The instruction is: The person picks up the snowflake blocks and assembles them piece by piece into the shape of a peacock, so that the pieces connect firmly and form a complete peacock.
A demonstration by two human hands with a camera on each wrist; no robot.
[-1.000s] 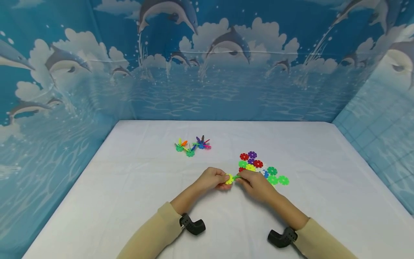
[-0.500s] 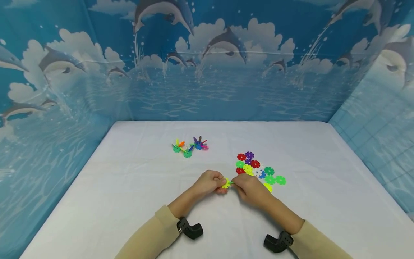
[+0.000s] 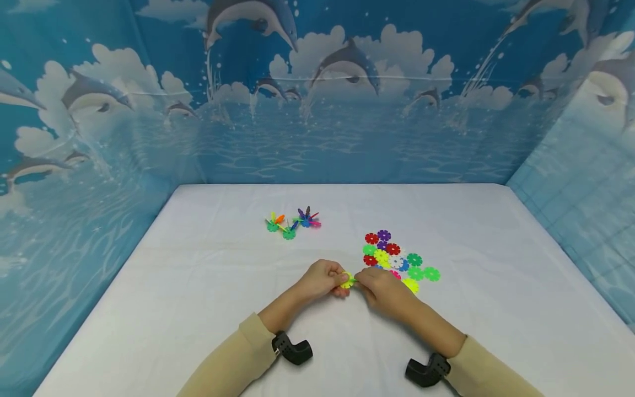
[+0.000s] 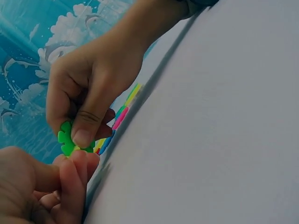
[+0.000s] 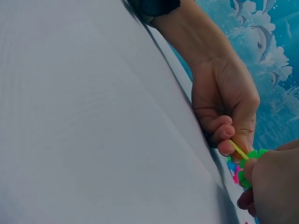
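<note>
A yellow disc point(image 3: 347, 281) is pinched between the thumb and curled fingers of the left hand point(image 3: 323, 280), and a green disc point(image 4: 67, 139) is gripped likewise by the right hand point(image 3: 386, 288). The fingers of both hands are closed up against the thin plastic. The notched discs are held crosswise, edge to edge, over the middle of the tabletop point(image 3: 198, 275); whether a slot has been engaged cannot be told, since the join is partly covered by fingertips.

Should the notches be misaligned, the rims might be bent or slid past each other under pressure. As only a small part of each disc is held, the green one could be twisted out of the right fingers by an off-centre push. The loose discs point(image 3: 381, 255), spread just beyond the right hand and to its right, could be knocked by the knuckles after a sudden slip. The joined cluster point(image 3: 289, 234), set farther off to the left, seems less likely to be disturbed.
</note>
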